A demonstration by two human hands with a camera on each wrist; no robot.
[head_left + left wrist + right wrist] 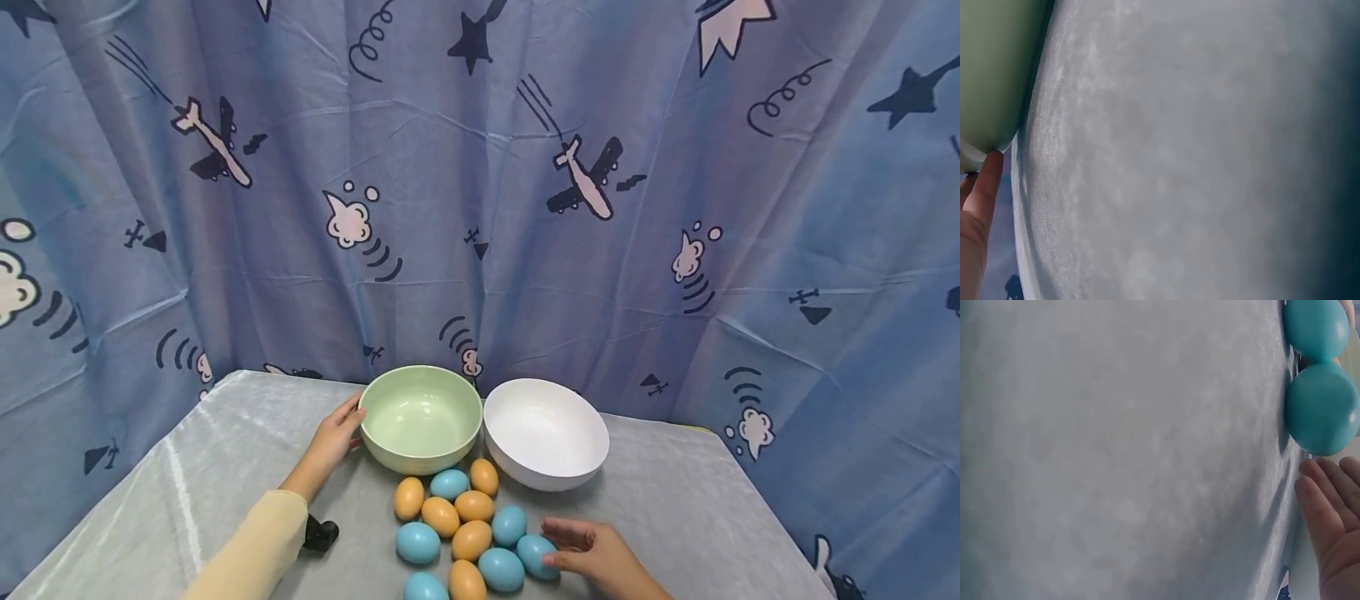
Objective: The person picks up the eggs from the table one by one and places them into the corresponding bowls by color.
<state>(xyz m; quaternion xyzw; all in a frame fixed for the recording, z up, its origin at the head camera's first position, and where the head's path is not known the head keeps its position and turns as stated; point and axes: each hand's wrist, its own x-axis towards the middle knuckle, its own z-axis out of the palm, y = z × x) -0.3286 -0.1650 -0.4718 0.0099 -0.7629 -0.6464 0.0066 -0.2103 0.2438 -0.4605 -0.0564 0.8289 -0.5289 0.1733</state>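
My left hand (337,429) is at the left side of a light green bowl (420,457), its fingertips at the outer wall and rim. In the left wrist view a straight finger (986,187) meets the lower part of that bowl (991,75). My right hand (596,550) reaches in from the right with its fingers extended. Its thumb overlaps the right edge of a blue egg (536,556) in the head view. The right wrist view has the fingertips just short of a blue egg (1321,411), with nothing held.
A white bowl (551,479) stands right of the green one. Several orange eggs (440,517) and blue eggs (417,543) lie in a cluster before the bowls on a grey cloth (675,492). A patterned blue curtain (450,208) hangs behind. A black object (321,535) is by the left sleeve.
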